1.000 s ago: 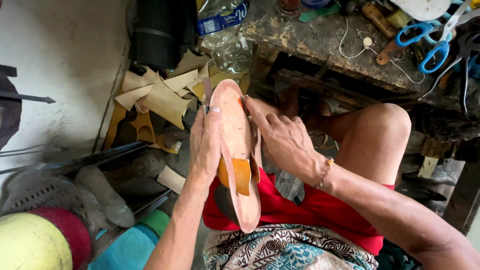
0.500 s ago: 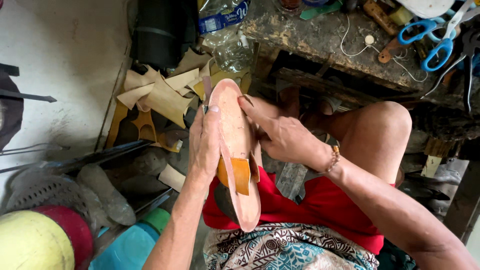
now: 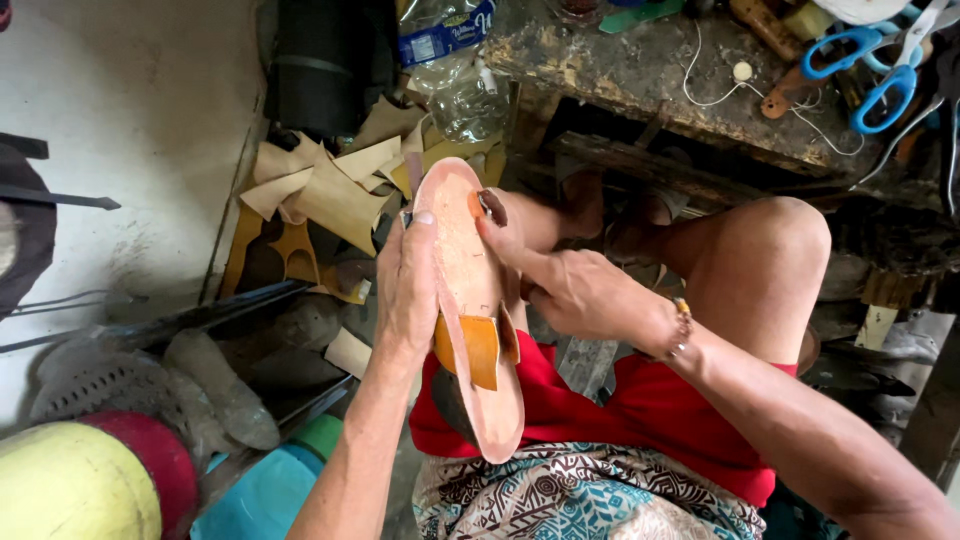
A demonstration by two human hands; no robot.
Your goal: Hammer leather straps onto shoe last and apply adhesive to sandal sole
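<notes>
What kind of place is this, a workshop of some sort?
Most likely a small shoemaker's workshop: a tan leather sandal sole is being worked on, leather offcuts lie on the floor, and blue-handled scissors lie on the worn wooden bench.

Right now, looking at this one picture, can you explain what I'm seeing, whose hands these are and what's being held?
There is no machine here: the picture comes from a camera worn on a person's head, looking down at their own bare hands and lap. The left hand grips the edge of a tan leather sandal sole with an orange strap, propped on the lap. The right hand reaches to the sole's toe end, its fingertips pinching a small dark piece there. Above is a worn wooden workbench with blue-handled scissors. Leather scraps lie on the floor to the left.
</notes>
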